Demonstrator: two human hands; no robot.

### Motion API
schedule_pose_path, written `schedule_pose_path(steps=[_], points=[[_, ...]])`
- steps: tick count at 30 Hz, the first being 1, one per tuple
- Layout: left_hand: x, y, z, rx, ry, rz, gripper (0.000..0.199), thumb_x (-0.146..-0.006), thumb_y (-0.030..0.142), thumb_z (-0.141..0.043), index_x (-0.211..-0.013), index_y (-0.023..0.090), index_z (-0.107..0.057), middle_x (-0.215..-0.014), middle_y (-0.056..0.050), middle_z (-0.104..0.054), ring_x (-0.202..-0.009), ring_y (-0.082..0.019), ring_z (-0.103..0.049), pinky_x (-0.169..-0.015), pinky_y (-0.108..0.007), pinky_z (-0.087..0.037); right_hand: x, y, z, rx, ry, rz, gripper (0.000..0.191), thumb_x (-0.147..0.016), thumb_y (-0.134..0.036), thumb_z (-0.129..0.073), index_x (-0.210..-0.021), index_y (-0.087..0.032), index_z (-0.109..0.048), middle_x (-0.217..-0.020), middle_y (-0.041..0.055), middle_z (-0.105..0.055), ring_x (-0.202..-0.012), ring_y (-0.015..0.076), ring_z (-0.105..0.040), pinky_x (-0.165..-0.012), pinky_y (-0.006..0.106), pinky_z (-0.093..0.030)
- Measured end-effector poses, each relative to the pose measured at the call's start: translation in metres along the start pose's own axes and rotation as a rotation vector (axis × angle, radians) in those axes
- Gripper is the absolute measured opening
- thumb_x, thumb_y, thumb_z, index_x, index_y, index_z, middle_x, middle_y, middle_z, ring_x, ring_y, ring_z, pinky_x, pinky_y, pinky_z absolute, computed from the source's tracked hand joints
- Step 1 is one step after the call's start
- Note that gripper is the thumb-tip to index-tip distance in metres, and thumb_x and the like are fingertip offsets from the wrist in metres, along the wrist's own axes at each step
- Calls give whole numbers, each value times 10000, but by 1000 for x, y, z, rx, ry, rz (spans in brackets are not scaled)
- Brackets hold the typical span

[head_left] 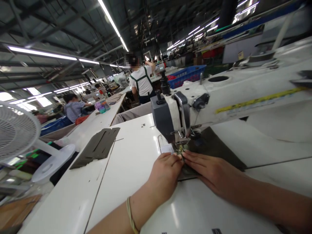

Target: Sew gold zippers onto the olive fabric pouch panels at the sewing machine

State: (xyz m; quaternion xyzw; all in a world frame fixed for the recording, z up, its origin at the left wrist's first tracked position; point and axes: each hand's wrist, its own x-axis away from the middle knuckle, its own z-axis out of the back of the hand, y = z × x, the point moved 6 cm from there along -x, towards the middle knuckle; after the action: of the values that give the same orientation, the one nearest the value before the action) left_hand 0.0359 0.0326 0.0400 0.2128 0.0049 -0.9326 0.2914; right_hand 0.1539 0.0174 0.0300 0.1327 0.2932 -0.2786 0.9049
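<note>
Both hands are close together, left hand (165, 174) and right hand (214, 172) with fingertips down on dark fabric (216, 149) under the sewing machine (163, 117); can't tell if they're pinching. Fabric spreads toward 2 o'clock. Blue basket (195, 69) at 12's got red stuff (171, 77) inside. Cut pieces (98, 146) at 9.

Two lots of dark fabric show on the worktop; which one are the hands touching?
The fabric under the sewing machine's head, with the left hand and right hand on it; the layered stack lies farther left, untouched.
</note>
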Motion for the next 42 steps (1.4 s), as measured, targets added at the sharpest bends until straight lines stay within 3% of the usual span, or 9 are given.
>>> schedule_pose_path(steps=[5,7,9,12,14,26,34,40,42], points=[[-4,-4,6,2,-41,181,300,-778,246,-656,-1048,139,-583,-995,-78,-663,-916,-231,-636,-863,-412,-516,-13,23,7,-281,-74,-300,269,-895,-150,-446,-923,-202,-708,-912,19,-717,-795,154,-683,-722,248,-567],[-5,-3,3,-75,-46,219,171,-794,227,-651,-939,148,-606,-867,-49,-670,-784,-215,-648,-756,-386,-547,-12,23,4,-306,-118,-364,245,-872,-146,-487,-836,-239,-710,-822,-22,-717,-700,138,-678,-646,229,-565],[-4,3,-3,-155,-45,143,35,-831,141,-577,-843,141,-610,-785,-41,-659,-706,-191,-641,-702,-346,-556,-8,12,6,-192,-56,-270,294,-862,-93,-435,-888,-190,-710,-887,25,-719,-759,159,-686,-684,253,-574],[0,16,-8,-224,30,3,118,-864,79,-492,-853,101,-607,-828,-74,-652,-753,-188,-640,-745,-321,-563,4,-12,7,87,66,-69,400,-816,6,-327,-996,-45,-680,-1030,151,-680,-912,206,-670,-776,296,-569],[1,18,-6,-240,72,-19,142,-881,76,-469,-856,83,-608,-836,-87,-643,-767,-195,-634,-754,-318,-565,8,-21,4,182,65,-14,432,-789,37,-302,-991,-24,-679,-1036,162,-675,-922,207,-667,-777,288,-569],[-12,4,-5,-268,68,-10,107,-866,79,-524,-801,86,-610,-715,-58,-586,-628,-187,-580,-617,-307,-557,-4,-5,-1,211,121,-44,452,-789,57,-287,-928,-66,-699,-990,106,-697,-875,156,-676,-783,225,-552],[-15,-12,-12,-221,26,48,79,-837,98,-562,-783,105,-620,-750,-76,-602,-661,-217,-594,-621,-343,-570,-9,8,-10,195,111,-67,478,-774,67,-274,-924,-86,-701,-987,100,-699,-854,158,-680,-768,236,-563],[-6,-13,-12,16,65,139,41,-842,88,-588,-869,103,-615,-918,-104,-629,-904,-229,-616,-871,-343,-543,-9,15,-13,105,92,-78,457,-831,15,-267,-1003,-87,-679,-1043,108,-685,-933,165,-662,-840,251,-540],[-6,-14,-12,41,84,164,45,-843,86,-581,-854,116,-614,-933,-100,-629,-913,-227,-611,-875,-352,-542,-9,21,-18,22,56,-122,435,-878,-32,-265,-1032,-106,-665,-1049,106,-683,-944,160,-658,-851,256,-537]])
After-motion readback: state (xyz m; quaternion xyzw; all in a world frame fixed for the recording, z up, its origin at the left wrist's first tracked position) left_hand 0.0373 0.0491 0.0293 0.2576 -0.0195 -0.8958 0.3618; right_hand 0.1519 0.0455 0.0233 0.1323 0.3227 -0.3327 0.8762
